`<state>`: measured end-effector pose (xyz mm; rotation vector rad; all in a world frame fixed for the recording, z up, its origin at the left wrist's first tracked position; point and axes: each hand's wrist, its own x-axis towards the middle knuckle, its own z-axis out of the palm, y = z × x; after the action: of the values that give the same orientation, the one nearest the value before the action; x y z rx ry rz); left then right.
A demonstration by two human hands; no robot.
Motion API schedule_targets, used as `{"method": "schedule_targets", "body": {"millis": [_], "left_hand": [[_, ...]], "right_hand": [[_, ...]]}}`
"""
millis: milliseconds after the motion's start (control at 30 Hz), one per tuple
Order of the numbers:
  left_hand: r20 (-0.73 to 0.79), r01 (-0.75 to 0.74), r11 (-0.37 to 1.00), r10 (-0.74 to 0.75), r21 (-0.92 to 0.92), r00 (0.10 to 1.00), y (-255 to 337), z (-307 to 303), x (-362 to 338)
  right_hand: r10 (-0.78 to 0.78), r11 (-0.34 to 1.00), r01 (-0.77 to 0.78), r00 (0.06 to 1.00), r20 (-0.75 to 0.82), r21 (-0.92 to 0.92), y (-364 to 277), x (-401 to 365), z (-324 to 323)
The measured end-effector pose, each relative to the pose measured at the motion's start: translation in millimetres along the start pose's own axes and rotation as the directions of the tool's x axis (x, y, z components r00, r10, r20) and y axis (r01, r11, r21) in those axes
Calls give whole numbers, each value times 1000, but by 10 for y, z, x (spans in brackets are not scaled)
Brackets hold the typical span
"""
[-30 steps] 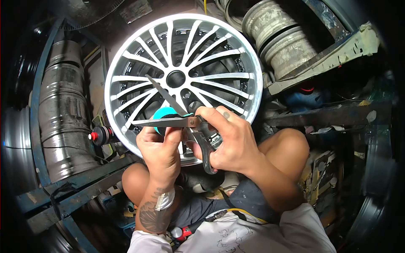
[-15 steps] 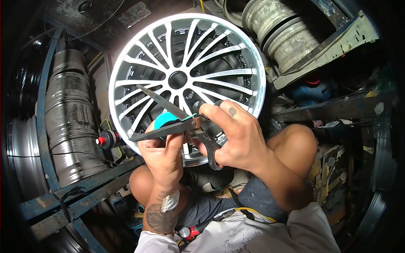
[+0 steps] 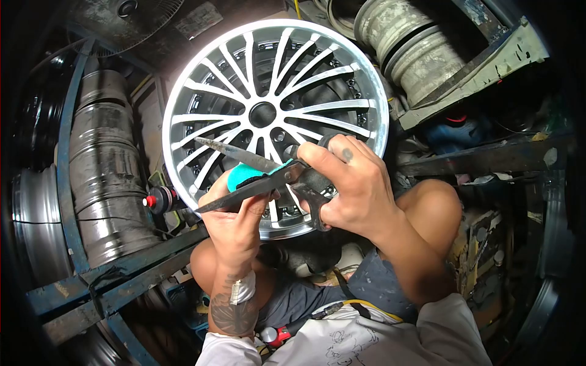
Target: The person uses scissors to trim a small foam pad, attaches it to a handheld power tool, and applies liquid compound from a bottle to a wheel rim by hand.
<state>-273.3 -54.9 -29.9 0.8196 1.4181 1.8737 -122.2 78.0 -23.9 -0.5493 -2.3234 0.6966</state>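
My right hand [image 3: 360, 189] is closed around the dark handles of large scissors [image 3: 256, 188], fingers through the loops. The worn blades are spread apart and point left. Between them, close to the pivot, lies the edge of a curved teal sheet [image 3: 242, 174] with a black face. My left hand [image 3: 234, 227] pinches this sheet from below, its thumb near the lower blade. Both hands are held over the near part of a silver multi-spoke wheel rim [image 3: 201, 61].
A stack of dull metal rims [image 3: 104, 158] stands at the left behind a blue metal frame [image 3: 67, 232]. A black tool with a red knob [image 3: 160, 200] sits beside the wheel. More dusty rims [image 3: 421, 61] lie at the upper right, and a fan [image 3: 128, 9] is at the upper left.
The scissor blades have closed a little on the teal sheet, and the right hand has shifted slightly right. The wheel sits slightly further right in view.
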Motion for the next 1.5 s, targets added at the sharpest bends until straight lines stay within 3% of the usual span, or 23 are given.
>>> {"method": "schedule_targets", "body": {"millis": [100,233,300,333,500,600,700,733,900,1167,1267,1367,1467,1500], "left_hand": [[30,1,996,2,-87,1000,-3,4,15],[-14,45,954,-51,-296,999,144,212,71],[-56,77,961,-95,-266,994,70,214,79],[-56,103,964,-120,-246,991,-17,133,93],[-82,172,985,-174,-29,981,3,107,117],[-46,226,971,-230,-81,972,65,89,139],[-7,268,946,-274,-180,962,104,69,143],[-2,280,936,-287,-212,958,92,67,137],[12,298,904,-309,-307,951,40,111,127],[5,188,979,-189,-79,982,26,51,150],[48,190,981,-188,-48,981,-13,20,159],[69,278,960,-276,-20,959,67,-1,158],[77,274,962,-273,-12,959,69,-25,157],[84,280,960,-279,1,957,76,-36,158]], "right_hand": [[11,1000,-11,1000,-13,20,-7,-10,10],[121,974,-121,993,9,194,-15,-34,84],[189,939,-202,979,76,278,-49,-55,97],[245,889,-297,951,187,347,-74,-56,94],[342,836,-448,877,337,316,-83,-67,126],[423,717,-609,767,482,339,-165,-5,48],[391,598,-572,820,418,562,-82,-121,238],[358,616,-579,810,465,534,-47,-129,220],[340,463,-651,757,558,602,-131,-59,151],[265,376,-686,723,638,623,-114,-50,156],[264,367,-703,706,657,608,-88,-98,187],[238,460,-657,739,630,597,-73,-88,202],[279,474,-596,800,532,648,-134,-108,272],[263,546,-550,828,494,632,-109,-117,286]]}}
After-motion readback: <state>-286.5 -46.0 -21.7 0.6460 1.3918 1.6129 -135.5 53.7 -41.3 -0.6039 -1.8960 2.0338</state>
